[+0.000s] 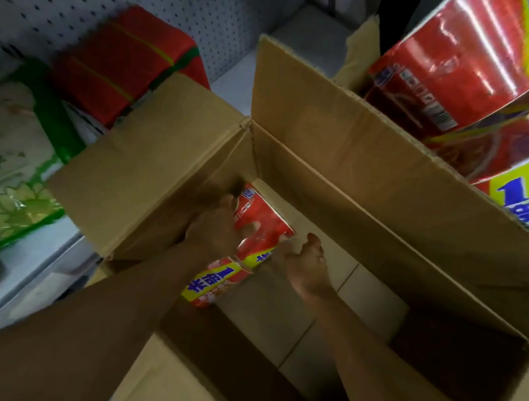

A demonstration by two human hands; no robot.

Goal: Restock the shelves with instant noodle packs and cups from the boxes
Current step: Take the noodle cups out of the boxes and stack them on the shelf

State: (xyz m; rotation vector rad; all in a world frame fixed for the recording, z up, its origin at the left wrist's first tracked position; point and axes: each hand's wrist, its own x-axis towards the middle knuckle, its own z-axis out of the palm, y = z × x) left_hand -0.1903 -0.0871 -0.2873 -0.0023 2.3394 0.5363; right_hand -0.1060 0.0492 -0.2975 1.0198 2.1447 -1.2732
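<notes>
Both hands are down inside the open brown cardboard box (291,177), going for the last red-and-yellow plastic-wrapped instant noodle multipack (245,247) lying against the box's far-left corner. Left hand (213,227) is wrapped over the pack's left side, fingers curled on the wrapper. Right hand (307,262) is spread, fingertips just touching the pack's right edge, not gripping yet. Box bottom shows pale floor tiles through it, so it looks open underneath or nearly so; can't tell for sure. More of the same red-and-yellow multipacks (462,74) are stacked top right behind the box flap. The white metal shelf (56,264) on the left holds a red pack with green stripes (124,64) and a white-and-green printed bag (12,160). Risks, as I judge them: one-sided grip on slick film means the pack could slip or twist on the lift; the tall left flap (137,168) stands between pack and shelf, so a low swing would snag it and drag the box; a loose stack top right could topple if the box gets bumped. Frame is motion-blurred, so finger detail is uncertain.
</notes>
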